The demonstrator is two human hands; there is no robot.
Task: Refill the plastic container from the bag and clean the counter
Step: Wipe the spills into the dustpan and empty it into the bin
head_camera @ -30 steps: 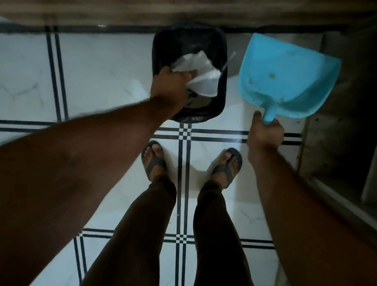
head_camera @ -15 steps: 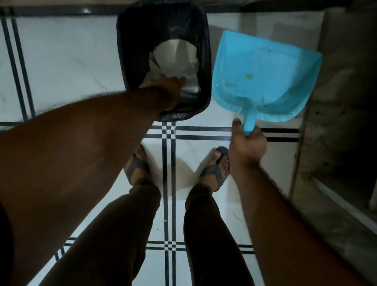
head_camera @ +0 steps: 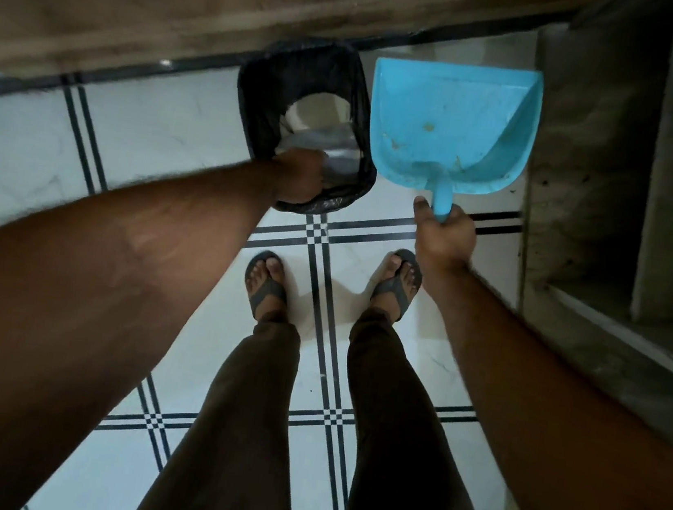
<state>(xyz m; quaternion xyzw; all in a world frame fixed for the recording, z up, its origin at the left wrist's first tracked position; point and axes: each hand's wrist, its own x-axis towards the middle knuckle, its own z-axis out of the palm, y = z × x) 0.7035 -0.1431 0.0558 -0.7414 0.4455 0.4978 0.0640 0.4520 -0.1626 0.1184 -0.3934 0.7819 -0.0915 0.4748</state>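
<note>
The disposal step of cleaning seems in hand. The left hand (head_camera: 299, 179) reaches into the black-lined square waste bin (head_camera: 262, 86) – its fingers are hidden, I cannot tell their state. The right hand (head_camera: 444, 239) grips the light blue plastic dustpan (head_camera: 451, 120) by its handle, just beside the bin. Next – tipping the dustpan over it, I think.

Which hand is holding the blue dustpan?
The right hand grips the blue dustpan by its handle; the left hand reaches into the black-lined bin instead.

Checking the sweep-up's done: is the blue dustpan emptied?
Nearly: the dustpan, held over the floor beside the bin, shows only small specks.
</note>
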